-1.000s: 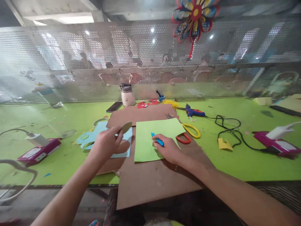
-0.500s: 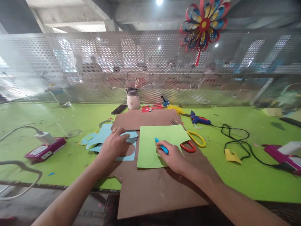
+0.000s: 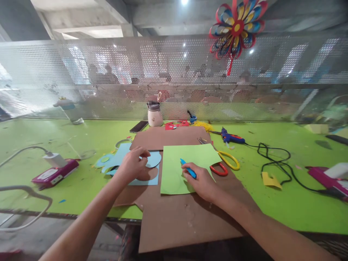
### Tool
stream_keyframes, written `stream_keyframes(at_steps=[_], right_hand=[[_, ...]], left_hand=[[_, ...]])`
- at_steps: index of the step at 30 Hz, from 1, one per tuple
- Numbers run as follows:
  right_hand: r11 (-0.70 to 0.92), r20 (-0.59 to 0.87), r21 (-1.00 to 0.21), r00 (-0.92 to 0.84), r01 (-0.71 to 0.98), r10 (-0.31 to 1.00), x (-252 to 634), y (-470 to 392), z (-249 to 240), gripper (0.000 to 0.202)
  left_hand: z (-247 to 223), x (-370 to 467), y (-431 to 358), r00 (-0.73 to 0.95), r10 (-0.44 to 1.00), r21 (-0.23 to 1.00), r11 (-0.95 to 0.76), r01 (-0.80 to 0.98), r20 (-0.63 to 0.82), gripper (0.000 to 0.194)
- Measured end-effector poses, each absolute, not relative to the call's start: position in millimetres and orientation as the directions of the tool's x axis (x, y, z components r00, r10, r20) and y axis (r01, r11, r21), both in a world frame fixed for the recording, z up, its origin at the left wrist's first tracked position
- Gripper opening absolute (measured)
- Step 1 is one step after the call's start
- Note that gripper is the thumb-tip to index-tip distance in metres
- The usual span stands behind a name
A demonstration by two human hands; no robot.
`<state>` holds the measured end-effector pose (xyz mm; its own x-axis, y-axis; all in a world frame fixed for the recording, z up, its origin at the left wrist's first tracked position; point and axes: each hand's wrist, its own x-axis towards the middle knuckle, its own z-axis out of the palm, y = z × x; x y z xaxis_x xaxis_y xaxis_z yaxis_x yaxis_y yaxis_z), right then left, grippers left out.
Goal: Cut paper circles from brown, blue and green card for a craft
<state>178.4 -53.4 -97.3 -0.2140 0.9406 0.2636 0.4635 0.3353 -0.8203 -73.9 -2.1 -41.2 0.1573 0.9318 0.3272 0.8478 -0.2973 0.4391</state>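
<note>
Under green paper [image 3: 174, 175], cardboard [image 3: 187, 224] overhangs the table [image 3: 310, 148].

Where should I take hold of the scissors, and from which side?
Probably by the red loop and yellow loop, coming from the right. Both stick out beyond the right edge of the green paper, which seems to hide the part where they join. The right hand is holding a blue pen, so I'd free it first.

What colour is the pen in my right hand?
The pen in your right hand is bright blue, clearest in the head view.
</note>
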Motion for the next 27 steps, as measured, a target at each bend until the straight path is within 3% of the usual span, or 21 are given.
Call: stream_keyframes(at_steps=[7,11,14,20,27], right_hand=[[0.397,0.306,-0.719,-0.252,0.571,0.918,181.6,-47.8,-73.9,0.025],[0.487,0.347,-0.575,-0.343,0.657,0.873,172.9,-25.2,-63.7,0.026],[0.604,0.363,-0.425,-0.485,0.674,0.796,152.8,-3.6,-61.6,0.029],[0.836,0.306,-0.137,-0.78,0.531,0.545,101.4,42.2,-62.1,0.022],[0.843,0.326,-0.064,-0.787,0.535,0.524,85.5,82.8,-65.8,0.015]], left_hand=[[-34.5,-54.1,19.4,0.016,0.932,0.781,-0.313,0.54,0.362,0.022],[-29.2,-51.5,27.3,-0.137,0.907,0.882,-0.338,0.328,0.398,0.023],[-36.0,-56.2,29.8,-0.243,0.88,0.905,-0.356,0.233,0.409,0.023],[-48.8,-73.4,32.6,-0.361,0.816,0.892,-0.399,0.215,0.452,0.023],[-50.2,-74.4,31.0,-0.3,0.816,0.86,-0.406,0.31,0.494,0.022]])
